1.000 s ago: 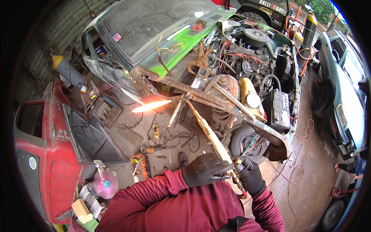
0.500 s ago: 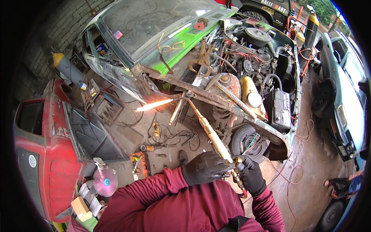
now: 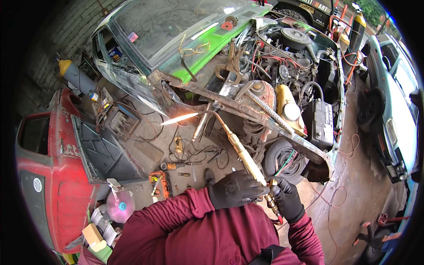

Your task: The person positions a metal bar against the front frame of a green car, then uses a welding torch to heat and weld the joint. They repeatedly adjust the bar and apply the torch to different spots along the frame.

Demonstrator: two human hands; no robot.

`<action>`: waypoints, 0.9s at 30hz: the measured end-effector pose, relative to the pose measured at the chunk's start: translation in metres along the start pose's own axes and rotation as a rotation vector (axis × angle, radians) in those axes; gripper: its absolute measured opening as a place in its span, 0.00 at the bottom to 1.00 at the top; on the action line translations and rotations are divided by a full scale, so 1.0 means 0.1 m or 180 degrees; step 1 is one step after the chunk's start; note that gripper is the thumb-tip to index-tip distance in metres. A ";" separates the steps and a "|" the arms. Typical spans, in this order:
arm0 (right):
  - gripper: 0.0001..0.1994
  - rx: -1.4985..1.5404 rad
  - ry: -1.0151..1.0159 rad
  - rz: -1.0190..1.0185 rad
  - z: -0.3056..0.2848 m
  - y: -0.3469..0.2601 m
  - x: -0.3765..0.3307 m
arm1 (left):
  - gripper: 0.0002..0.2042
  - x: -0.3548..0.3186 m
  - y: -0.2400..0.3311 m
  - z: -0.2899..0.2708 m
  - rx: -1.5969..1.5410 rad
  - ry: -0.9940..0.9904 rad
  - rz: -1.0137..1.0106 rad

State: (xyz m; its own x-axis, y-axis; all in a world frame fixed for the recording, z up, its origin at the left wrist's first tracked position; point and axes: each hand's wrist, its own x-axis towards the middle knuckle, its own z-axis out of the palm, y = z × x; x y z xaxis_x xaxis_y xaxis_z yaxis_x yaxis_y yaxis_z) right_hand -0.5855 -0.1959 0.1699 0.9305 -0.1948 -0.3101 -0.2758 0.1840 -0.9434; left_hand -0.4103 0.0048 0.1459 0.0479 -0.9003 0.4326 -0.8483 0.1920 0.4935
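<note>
A lit brass gas torch (image 3: 244,157) slants up and to the left in front of me, its bent tip giving a narrow, bright flame (image 3: 180,119). My left hand (image 3: 234,190), in a black glove, is wrapped round the torch's handle. At the handle's lower end my right hand (image 3: 288,201), gloved too, is closed with its fingers on a brass valve knob (image 3: 273,182). Red and green hoses run from that end. Beyond the tip lies the rusty bare fender edge (image 3: 238,108) of a partly stripped green car; the flame points left, over the floor.
The open engine bay holds a black battery (image 3: 319,123) and a yellowish reservoir (image 3: 289,108). A locking clamp (image 3: 232,66) grips the bodywork. On the floor lie cables, an angle grinder (image 3: 171,166) and an orange toolbox (image 3: 161,185). A red car body (image 3: 70,176) stands left.
The flame has become shorter, narrower and whiter, and its orange glow has dwindled. Both hands keep their hold on the torch. Blue clothing at the right edge is out of sight now.
</note>
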 end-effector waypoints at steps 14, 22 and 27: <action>0.23 0.0062 0.0094 0.0154 0.03 0.05 -0.01 | 0.25 0.03 -0.07 -0.02 0.0053 -0.0305 0.0214; 0.24 0.0044 0.0116 0.0144 0.04 0.04 0.00 | 0.26 0.02 -0.11 0.01 0.0372 -0.0413 0.0287; 0.24 0.0085 0.0120 0.0146 0.05 0.03 0.00 | 0.26 0.02 -0.11 0.00 0.0389 -0.0405 0.0333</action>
State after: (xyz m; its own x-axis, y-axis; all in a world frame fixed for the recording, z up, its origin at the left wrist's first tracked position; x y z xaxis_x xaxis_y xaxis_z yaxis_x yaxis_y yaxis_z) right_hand -0.5852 -0.1905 0.1673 0.9072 -0.2218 -0.3575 -0.3109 0.2189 -0.9249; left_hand -0.4012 0.0012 0.1413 -0.1042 -0.9215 0.3742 -0.9031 0.2453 0.3524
